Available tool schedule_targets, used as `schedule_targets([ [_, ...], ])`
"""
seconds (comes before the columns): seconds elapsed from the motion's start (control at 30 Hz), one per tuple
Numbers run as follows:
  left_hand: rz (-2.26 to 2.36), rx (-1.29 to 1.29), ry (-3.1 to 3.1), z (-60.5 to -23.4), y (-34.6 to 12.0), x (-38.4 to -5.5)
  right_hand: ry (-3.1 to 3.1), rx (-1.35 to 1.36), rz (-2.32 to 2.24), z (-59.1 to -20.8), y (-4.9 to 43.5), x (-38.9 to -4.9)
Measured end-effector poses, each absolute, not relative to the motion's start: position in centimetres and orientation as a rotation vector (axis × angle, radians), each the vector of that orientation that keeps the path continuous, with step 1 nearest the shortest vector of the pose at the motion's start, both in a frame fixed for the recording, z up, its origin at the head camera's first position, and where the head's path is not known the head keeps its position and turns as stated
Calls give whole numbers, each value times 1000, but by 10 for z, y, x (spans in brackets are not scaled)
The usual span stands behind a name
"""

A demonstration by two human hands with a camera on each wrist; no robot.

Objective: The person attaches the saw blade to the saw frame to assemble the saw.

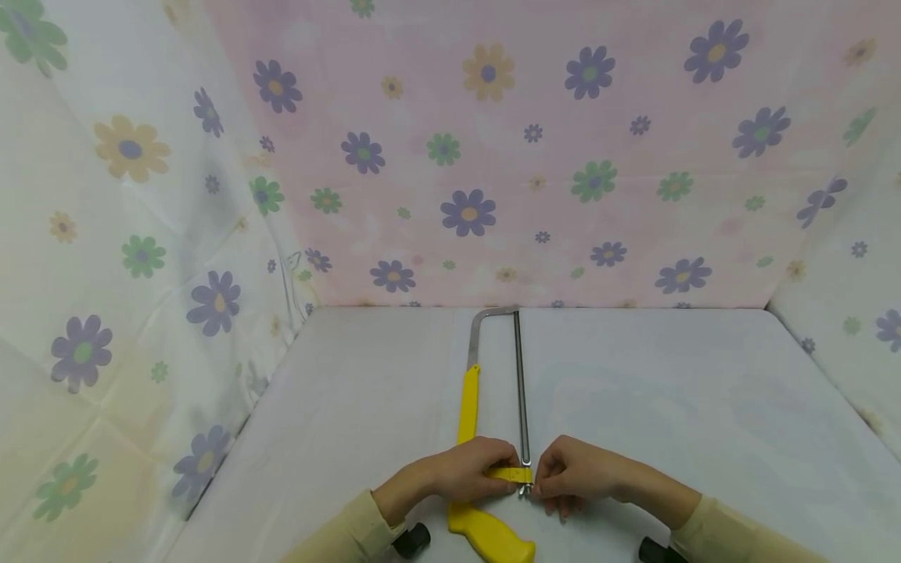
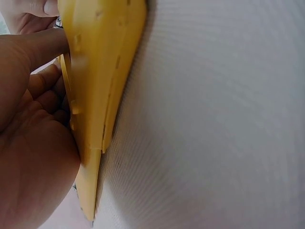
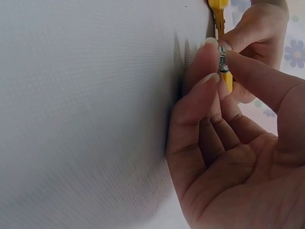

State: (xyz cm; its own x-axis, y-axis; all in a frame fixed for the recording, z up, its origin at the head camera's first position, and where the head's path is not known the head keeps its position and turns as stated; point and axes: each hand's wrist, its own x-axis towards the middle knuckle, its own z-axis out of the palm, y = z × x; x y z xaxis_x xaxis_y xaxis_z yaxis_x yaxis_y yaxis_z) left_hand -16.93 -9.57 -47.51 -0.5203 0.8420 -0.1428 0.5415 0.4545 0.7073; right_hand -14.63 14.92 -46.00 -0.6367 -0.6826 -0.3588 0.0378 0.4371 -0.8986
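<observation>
A hacksaw with a yellow handle (image 1: 490,534) lies on the white table, its grey metal frame (image 1: 475,336) pointing away from me. The blade (image 1: 521,383) runs along its right side down to a yellow arm (image 1: 519,474). My left hand (image 1: 470,471) grips the saw around this yellow part, and the left wrist view shows the yellow body (image 2: 95,81) against the palm. At the blade's near end sits a small metal wing nut (image 1: 524,491). My right hand (image 1: 579,473) pinches this wing nut (image 3: 222,59) between thumb and fingertip, with its other fingers curled loosely.
A white table (image 1: 669,391) spreads around the saw. Flower-patterned cloth (image 1: 493,156) stands behind it and at both sides. Dark cylindrical ends (image 1: 412,540) show near each cuff.
</observation>
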Motion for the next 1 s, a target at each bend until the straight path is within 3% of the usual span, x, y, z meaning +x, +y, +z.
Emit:
schedule_targets([
  [1.0,835,1162,2215,-475,-96,-171,1865,-569,-1316,-461,144,-146],
])
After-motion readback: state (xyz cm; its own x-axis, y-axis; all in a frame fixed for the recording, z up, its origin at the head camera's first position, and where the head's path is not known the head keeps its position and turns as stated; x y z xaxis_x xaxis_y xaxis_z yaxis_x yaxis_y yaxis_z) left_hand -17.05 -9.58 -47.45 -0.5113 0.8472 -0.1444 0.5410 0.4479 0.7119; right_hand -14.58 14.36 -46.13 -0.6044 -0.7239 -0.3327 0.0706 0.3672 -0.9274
